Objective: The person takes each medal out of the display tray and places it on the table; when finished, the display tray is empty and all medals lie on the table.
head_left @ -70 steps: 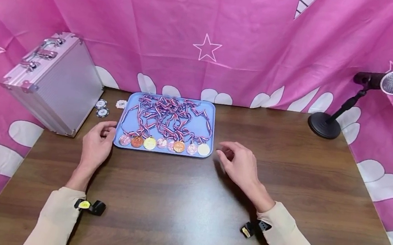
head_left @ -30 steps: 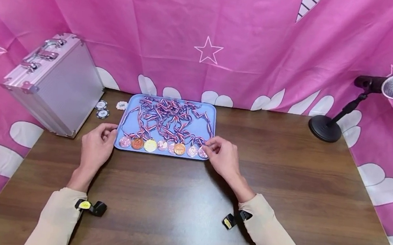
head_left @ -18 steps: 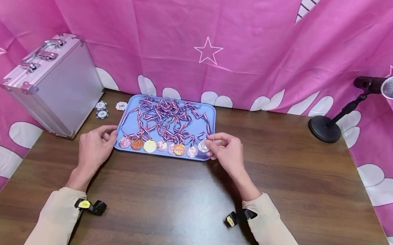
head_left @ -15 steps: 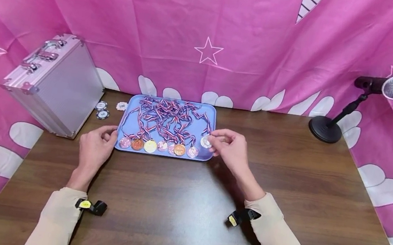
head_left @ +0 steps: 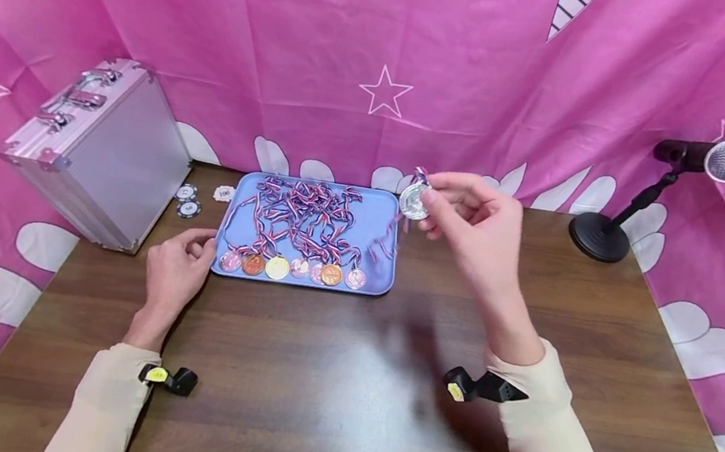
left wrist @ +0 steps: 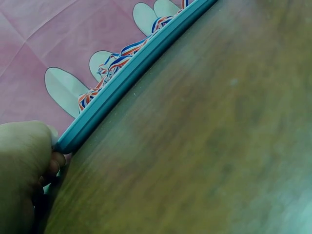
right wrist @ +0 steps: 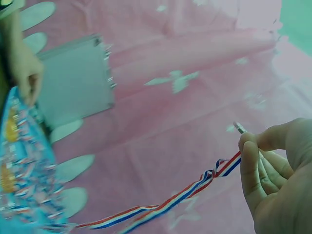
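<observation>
Between thumb and fingers my right hand (head_left: pixel 482 226) pinches a silver medal (head_left: pixel 414 201), raised above the right end of a blue tray (head_left: pixel 373 220). Its red, white and blue striped ribbon (right wrist: pixel 185 195) trails down toward the tray in the right wrist view. My left hand (head_left: pixel 179 263) grips the tray's left edge, thumb on the rim and fingertips under it in the left wrist view. Along the tray's front lies a row of medals, among them a gold medal (head_left: pixel 277 268) and a bronze medal (head_left: pixel 253 264). Their tangled ribbons (head_left: pixel 309 211) heap behind them.
A silver aluminium case (head_left: pixel 118 148) stands at the back left. Beside it lie black and white poker chips (head_left: pixel 188 208) and a white plaque (head_left: pixel 224 194) marked 100. A microphone on a stand (head_left: pixel 602 235) is at the back right, before a pink curtain (head_left: pixel 331 46).
My right hand came to the tray's right end, took the silver medal from the row and lifted it up and to the right, its ribbon following. My left hand stays at the tray's edge.
</observation>
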Demonstrator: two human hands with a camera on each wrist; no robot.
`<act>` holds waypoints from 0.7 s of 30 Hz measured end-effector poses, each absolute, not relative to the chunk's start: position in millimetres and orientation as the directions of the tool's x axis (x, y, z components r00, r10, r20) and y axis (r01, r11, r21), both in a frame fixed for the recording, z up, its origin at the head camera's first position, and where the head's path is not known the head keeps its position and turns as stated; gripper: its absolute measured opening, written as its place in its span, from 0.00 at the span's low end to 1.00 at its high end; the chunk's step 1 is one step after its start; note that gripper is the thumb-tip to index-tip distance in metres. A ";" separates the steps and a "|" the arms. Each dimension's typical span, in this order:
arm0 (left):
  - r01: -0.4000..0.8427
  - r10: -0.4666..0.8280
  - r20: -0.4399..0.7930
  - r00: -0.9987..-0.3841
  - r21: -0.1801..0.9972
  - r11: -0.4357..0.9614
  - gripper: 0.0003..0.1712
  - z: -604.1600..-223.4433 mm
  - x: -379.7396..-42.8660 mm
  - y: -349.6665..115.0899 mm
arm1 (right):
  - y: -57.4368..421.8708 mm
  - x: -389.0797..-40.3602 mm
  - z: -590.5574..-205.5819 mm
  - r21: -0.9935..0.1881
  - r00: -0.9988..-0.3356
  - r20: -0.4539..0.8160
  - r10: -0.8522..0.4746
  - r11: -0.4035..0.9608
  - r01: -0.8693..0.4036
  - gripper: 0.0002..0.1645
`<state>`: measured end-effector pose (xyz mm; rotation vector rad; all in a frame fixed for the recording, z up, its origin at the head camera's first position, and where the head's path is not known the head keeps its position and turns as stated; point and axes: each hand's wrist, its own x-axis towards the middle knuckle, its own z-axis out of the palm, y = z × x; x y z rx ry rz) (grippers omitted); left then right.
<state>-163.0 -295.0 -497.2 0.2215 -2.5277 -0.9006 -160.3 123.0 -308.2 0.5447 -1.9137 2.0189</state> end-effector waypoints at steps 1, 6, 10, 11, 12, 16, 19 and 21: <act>-0.004 -0.291 0.350 -0.890 0.633 0.774 0.14 -496.9 -163.0 -295.1 | 125.1 -157.7 -303.0 -0.872 -0.873 0.486 -0.029 -0.070 -0.484 0.10; -0.029 -0.296 0.317 -0.901 0.637 0.770 0.15 -495.7 -162.6 -296.2 | 133.1 -158.1 -291.1 -0.885 -0.891 0.453 0.033 -0.098 -0.454 0.09; -0.051 -0.307 0.296 -0.905 0.640 0.766 0.15 -495.9 -160.9 -297.1 | 138.2 -175.9 -298.2 -0.909 -0.913 0.396 0.095 -0.098 -0.404 0.07; -0.054 -0.308 0.293 -0.905 0.639 0.767 0.15 -496.3 -160.6 -297.2 | 139.6 -179.9 -300.9 -0.909 -0.912 0.394 0.116 -0.098 -0.405 0.07; -0.055 -0.307 0.291 -0.906 0.638 0.768 0.15 -496.5 -160.3 -297.1 | 141.1 -183.4 -303.7 -0.906 -0.907 0.398 0.140 -0.098 -0.412 0.07; -0.048 -0.299 0.298 -0.906 0.631 0.774 0.15 -497.7 -161.0 -296.3 | 146.5 -188.7 -318.7 -0.896 -0.880 0.417 0.225 -0.063 -0.441 0.07; -0.041 -0.297 0.307 -0.904 0.630 0.776 0.15 -497.9 -162.3 -295.6 | 147.7 -186.6 -343.2 -0.918 -0.892 0.387 0.234 0.009 -0.397 0.08; -0.038 -0.298 0.311 -0.902 0.631 0.775 0.15 -497.8 -162.7 -295.2 | 147.7 -183.4 -367.8 -0.947 -0.922 0.319 0.220 0.055 -0.315 0.09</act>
